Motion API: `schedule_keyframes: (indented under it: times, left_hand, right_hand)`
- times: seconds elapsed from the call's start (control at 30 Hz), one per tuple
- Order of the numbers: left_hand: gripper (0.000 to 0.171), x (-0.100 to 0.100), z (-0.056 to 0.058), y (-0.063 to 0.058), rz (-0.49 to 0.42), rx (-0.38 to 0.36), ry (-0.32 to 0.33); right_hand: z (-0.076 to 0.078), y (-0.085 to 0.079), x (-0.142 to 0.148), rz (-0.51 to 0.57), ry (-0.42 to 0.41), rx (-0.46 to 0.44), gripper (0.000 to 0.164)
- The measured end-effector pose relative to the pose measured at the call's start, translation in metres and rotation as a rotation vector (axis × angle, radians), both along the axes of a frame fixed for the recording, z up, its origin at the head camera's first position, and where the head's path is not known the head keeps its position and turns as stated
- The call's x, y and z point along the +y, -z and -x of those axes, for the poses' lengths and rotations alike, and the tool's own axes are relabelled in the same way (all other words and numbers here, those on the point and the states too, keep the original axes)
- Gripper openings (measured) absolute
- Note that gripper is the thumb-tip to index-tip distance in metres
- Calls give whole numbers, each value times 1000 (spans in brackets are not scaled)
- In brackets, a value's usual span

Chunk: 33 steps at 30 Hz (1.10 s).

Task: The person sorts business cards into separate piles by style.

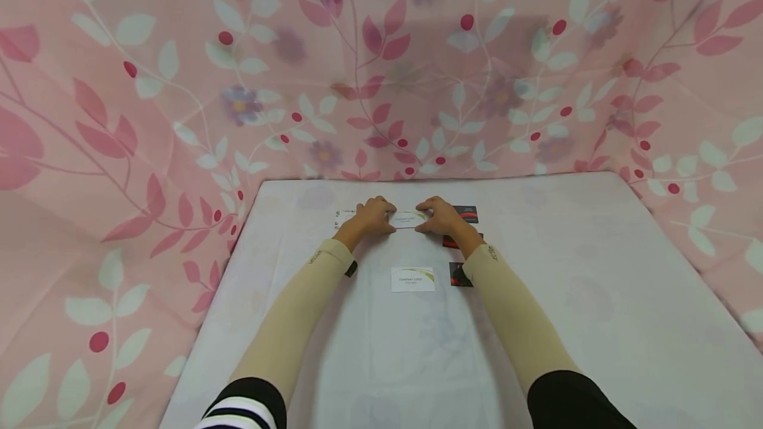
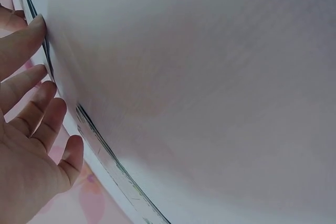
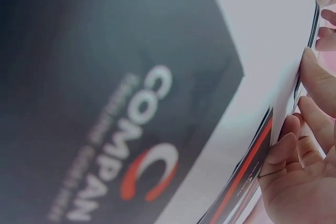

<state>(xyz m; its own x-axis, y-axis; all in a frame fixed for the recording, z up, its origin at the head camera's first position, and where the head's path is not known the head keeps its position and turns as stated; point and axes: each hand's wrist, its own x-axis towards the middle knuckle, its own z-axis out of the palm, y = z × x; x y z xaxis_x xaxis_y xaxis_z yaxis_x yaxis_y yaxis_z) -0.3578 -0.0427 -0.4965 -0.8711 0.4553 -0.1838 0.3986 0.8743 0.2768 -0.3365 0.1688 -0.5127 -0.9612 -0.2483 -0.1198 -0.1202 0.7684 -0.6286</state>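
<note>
Both hands meet at the far part of the white table, at the two ends of a white business card (image 1: 408, 219). My left hand (image 1: 374, 215) pinches its left end between thumb and fingers. At the right end, my right hand (image 1: 442, 216) does the same. The left wrist view shows the left thumb (image 2: 26, 45) on the card's edge, with the other fingers spread behind. Next to the left hand lies another white card (image 2: 118, 169). A dark card with red stripes (image 3: 257, 161) lies beside the right hand's curled fingers.
Nearer me lies a white card with a green curve (image 1: 412, 279). Around the right wrist are dark cards: a back one (image 1: 469, 214), a red-and-black one (image 1: 454, 242) and a front one (image 1: 457, 275) partly hidden by the sleeve. Pink floral cloth (image 1: 381, 85) hangs behind the table.
</note>
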Motion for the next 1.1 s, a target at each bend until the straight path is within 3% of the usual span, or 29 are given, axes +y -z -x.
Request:
schedule_keyframes:
  times: [0.47, 1.1]
  left_hand:
    - [58, -2, 2, 4, -23, 2, 10]
    - [52, -3, 4, -2, -17, -21, 23]
  right_hand:
    - [3, 3, 2, 34, 10, -6, 62]
    - [2, 2, 2, 36, 7, -6, 59]
